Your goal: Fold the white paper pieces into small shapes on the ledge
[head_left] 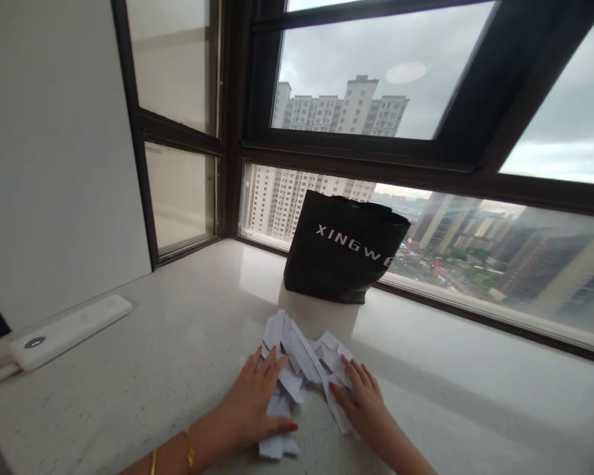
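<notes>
A loose heap of crumpled white paper pieces (pixel 299 359) lies on the pale stone sill. My left hand (pixel 255 399) rests against its left side, fingers stretched out over the paper and thumb pointing right. On the heap's right side is my right hand (pixel 361 396), fingers extended and thumb apart, touching the sheets. Neither hand is closed around a piece. Some of the paper is covered by my fingers. Just beyond the heap stands a black bag (pixel 344 254) with white lettering, upright, its top edge uneven; its inside cannot be seen.
A white power strip (pixel 74 333) with a cable lies at the left on the sill (pixel 193 356). Dark window frames (pixel 440 158) run behind the bag and along the right. A white panel (pixel 59 152) rises at the left.
</notes>
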Action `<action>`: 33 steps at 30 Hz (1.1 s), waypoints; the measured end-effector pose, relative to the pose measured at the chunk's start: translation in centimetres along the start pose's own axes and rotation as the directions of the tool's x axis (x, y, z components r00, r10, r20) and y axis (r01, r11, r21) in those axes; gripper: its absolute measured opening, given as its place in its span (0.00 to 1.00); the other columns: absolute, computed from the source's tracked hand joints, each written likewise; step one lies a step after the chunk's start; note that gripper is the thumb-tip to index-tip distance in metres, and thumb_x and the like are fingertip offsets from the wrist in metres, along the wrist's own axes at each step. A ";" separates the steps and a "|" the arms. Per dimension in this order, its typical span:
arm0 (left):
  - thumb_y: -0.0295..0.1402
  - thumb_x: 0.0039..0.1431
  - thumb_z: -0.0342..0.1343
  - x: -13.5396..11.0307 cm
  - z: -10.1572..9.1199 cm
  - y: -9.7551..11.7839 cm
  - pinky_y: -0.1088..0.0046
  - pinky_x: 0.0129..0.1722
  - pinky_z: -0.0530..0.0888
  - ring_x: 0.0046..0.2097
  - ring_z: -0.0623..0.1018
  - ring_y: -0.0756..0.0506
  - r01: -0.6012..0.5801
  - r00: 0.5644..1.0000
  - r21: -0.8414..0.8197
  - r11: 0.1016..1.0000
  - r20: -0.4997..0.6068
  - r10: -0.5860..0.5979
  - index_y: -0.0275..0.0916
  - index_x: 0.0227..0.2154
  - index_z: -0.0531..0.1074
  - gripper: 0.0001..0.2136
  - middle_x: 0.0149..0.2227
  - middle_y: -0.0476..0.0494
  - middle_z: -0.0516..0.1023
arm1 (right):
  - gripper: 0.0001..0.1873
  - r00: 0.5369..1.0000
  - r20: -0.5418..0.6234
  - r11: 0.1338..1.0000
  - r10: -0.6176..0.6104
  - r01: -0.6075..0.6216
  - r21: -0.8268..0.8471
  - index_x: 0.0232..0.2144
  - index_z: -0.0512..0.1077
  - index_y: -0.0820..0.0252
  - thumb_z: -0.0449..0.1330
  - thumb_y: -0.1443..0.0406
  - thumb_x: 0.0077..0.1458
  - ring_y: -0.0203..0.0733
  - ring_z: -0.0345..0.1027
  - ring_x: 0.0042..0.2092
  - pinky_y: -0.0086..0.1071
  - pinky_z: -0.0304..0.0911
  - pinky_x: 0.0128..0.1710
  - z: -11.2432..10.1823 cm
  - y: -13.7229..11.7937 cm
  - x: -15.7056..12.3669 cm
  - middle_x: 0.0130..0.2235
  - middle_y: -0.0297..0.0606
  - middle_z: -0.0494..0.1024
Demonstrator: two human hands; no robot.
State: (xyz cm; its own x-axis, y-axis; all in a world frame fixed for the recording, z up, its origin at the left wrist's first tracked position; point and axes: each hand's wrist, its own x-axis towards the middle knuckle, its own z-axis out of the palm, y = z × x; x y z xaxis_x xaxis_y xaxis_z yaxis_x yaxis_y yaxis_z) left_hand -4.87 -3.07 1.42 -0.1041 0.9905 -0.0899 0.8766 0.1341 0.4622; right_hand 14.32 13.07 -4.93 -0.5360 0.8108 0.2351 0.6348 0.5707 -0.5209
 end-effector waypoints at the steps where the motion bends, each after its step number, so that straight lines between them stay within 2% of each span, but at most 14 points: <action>1: 0.42 0.46 0.57 0.5 0.3 0.1 0.54 0.58 0.50 0.61 0.49 0.36 -0.046 0.999 -0.025 0.999 -0.026 0.046 0.36 0.59 0.47 0.39 0.61 0.34 0.49 | 0.28 0.998 0.009 0.997 -0.064 0.064 0.038 0.50 0.62 0.64 0.51 0.56 0.48 0.56 0.53 0.56 0.51 0.49 0.54 0.8 -1.1 0.0 0.52 0.52 0.65; 4: 0.29 0.53 0.50 0.7 1.2 -1.0 0.63 0.58 0.55 0.59 0.56 0.43 -0.146 0.978 -0.017 0.989 -0.155 0.142 0.38 0.59 0.46 0.30 0.60 0.39 0.55 | 0.26 0.972 -0.024 0.958 -0.232 0.233 0.167 0.54 0.57 0.60 0.46 0.58 0.54 0.47 0.52 0.57 0.42 0.53 0.55 1.2 -3.4 -0.3 0.55 0.46 0.62; 6: 0.26 0.55 0.45 -0.2 1.5 -2.7 0.61 0.57 0.57 0.59 0.57 0.43 -0.115 0.958 0.047 0.992 -0.259 0.123 0.39 0.58 0.47 0.27 0.59 0.40 0.56 | 0.26 0.962 -0.031 0.947 -0.273 0.274 0.169 0.55 0.55 0.59 0.47 0.58 0.55 0.45 0.51 0.58 0.41 0.52 0.55 0.3 -3.3 -0.4 0.56 0.45 0.60; 9: 0.33 0.60 0.40 -2.1 1.7 -5.2 0.53 0.55 0.58 0.59 0.55 0.39 -0.021 0.908 0.121 0.992 -0.413 0.070 0.41 0.58 0.45 0.23 0.59 0.40 0.56 | 0.28 0.980 -0.044 0.973 -0.192 0.196 0.118 0.56 0.54 0.60 0.48 0.57 0.54 0.47 0.51 0.58 0.43 0.53 0.55 -0.8 -0.8 -0.2 0.56 0.46 0.60; 11: 0.39 0.61 0.39 -3.0 1.8 -5.6 0.50 0.55 0.57 0.61 0.51 0.37 -0.014 0.894 0.152 0.988 -0.440 0.080 0.43 0.59 0.40 0.25 0.61 0.41 0.52 | 0.30 0.993 -0.031 0.988 -0.113 0.116 0.101 0.56 0.54 0.63 0.49 0.55 0.53 0.49 0.52 0.57 0.44 0.54 0.54 -0.5 1.3 0.1 0.56 0.48 0.61; 13: 0.44 0.60 0.39 -3.3 2.1 -4.5 0.47 0.55 0.55 0.61 0.48 0.36 -0.079 0.904 0.187 0.979 -0.399 0.150 0.45 0.60 0.36 0.28 0.62 0.42 0.48 | 0.30 0.993 -0.030 0.986 -0.115 0.118 0.116 0.55 0.55 0.65 0.49 0.55 0.53 0.50 0.52 0.57 0.45 0.54 0.54 0.9 2.5 0.3 0.56 0.50 0.60; 15: 0.50 0.56 0.41 -2.6 2.7 -2.6 0.45 0.54 0.54 0.61 0.44 0.34 -0.212 0.926 0.215 0.953 -0.266 0.266 0.44 0.60 0.34 0.34 0.62 0.42 0.44 | 0.28 0.976 -0.047 0.961 -0.213 0.217 0.168 0.54 0.57 0.65 0.48 0.57 0.53 0.50 0.52 0.57 0.43 0.54 0.54 3.1 2.8 0.4 0.56 0.51 0.60; 16: 0.48 0.58 0.38 -2.1 3.0 -1.7 0.43 0.54 0.52 0.62 0.43 0.34 -0.272 0.925 0.214 0.938 -0.209 0.316 0.45 0.60 0.33 0.31 0.63 0.44 0.43 | 0.27 0.962 -0.054 0.940 -0.269 0.274 0.204 0.53 0.57 0.65 0.48 0.58 0.53 0.50 0.52 0.57 0.43 0.54 0.54 4.2 2.5 0.4 0.56 0.51 0.60; 19: 0.39 0.63 0.28 -0.2 3.2 0.2 0.38 0.52 0.47 0.62 0.39 0.35 -0.292 0.935 0.185 0.938 -0.152 0.321 0.45 0.60 0.32 0.23 0.63 0.46 0.40 | 0.26 0.937 -0.106 0.875 -0.334 0.349 0.335 0.55 0.54 0.62 0.45 0.60 0.55 0.48 0.53 0.57 0.41 0.55 0.54 6.2 1.5 0.8 0.56 0.48 0.60; 22: 0.51 0.58 0.32 0.4 2.1 0.3 0.36 0.51 0.44 0.61 0.39 0.32 -0.257 0.951 0.177 0.950 -0.131 0.281 0.42 0.60 0.37 0.31 0.62 0.41 0.41 | 0.25 0.933 -0.132 0.865 -0.335 0.360 0.348 0.55 0.53 0.58 0.44 0.60 0.56 0.47 0.54 0.56 0.39 0.59 0.51 5.4 1.5 1.6 0.56 0.45 0.61; 25: 0.56 0.55 0.34 -0.3 0.6 -0.7 0.37 0.52 0.40 0.61 0.41 0.32 -0.146 0.978 0.153 0.977 -0.129 0.166 0.44 0.59 0.45 0.32 0.62 0.40 0.45 | 0.24 0.930 -0.168 0.923 -0.327 0.352 0.152 0.54 0.56 0.58 0.45 0.58 0.55 0.50 0.55 0.56 0.43 0.59 0.51 3.5 3.0 2.5 0.54 0.46 0.63; 28: 0.52 0.57 0.33 -1.0 -0.1 -1.5 0.40 0.54 0.38 0.62 0.40 0.34 -0.075 0.980 0.139 0.987 -0.172 0.099 0.43 0.59 0.45 0.30 0.62 0.40 0.44 | 0.27 0.896 -0.196 0.917 -0.398 0.379 -0.128 0.53 0.58 0.61 0.44 0.55 0.53 0.54 0.52 0.57 0.51 0.54 0.52 2.4 4.6 3.3 0.54 0.49 0.64; 30: 0.52 0.57 0.33 -1.3 -0.1 -1.3 0.42 0.55 0.38 0.62 0.39 0.35 -0.131 0.971 0.133 0.982 -0.183 0.154 0.43 0.60 0.43 0.30 0.63 0.41 0.42 | 0.30 0.884 -0.164 0.884 -0.438 0.391 -0.256 0.54 0.57 0.63 0.43 0.53 0.52 0.55 0.48 0.58 0.54 0.50 0.53 2.6 5.0 4.0 0.55 0.49 0.63; 33: 0.55 0.55 0.33 -1.3 0.2 -0.3 0.41 0.54 0.38 0.62 0.38 0.35 -0.250 0.953 0.104 0.963 -0.152 0.264 0.44 0.60 0.40 0.33 0.63 0.42 0.41 | 0.32 0.911 -0.101 0.881 -0.400 0.353 -0.315 0.55 0.55 0.65 0.39 0.52 0.53 0.54 0.50 0.58 0.55 0.48 0.53 4.0 4.3 5.6 0.54 0.49 0.63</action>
State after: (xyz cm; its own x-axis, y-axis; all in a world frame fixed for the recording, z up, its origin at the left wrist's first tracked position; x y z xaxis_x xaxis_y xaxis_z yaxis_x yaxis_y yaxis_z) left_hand -4.95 -4.42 1.22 0.0609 0.9836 0.1701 0.9187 -0.1218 0.3756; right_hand 11.86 19.55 -9.11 -0.6860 0.5230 0.5058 0.5457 0.8297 -0.1178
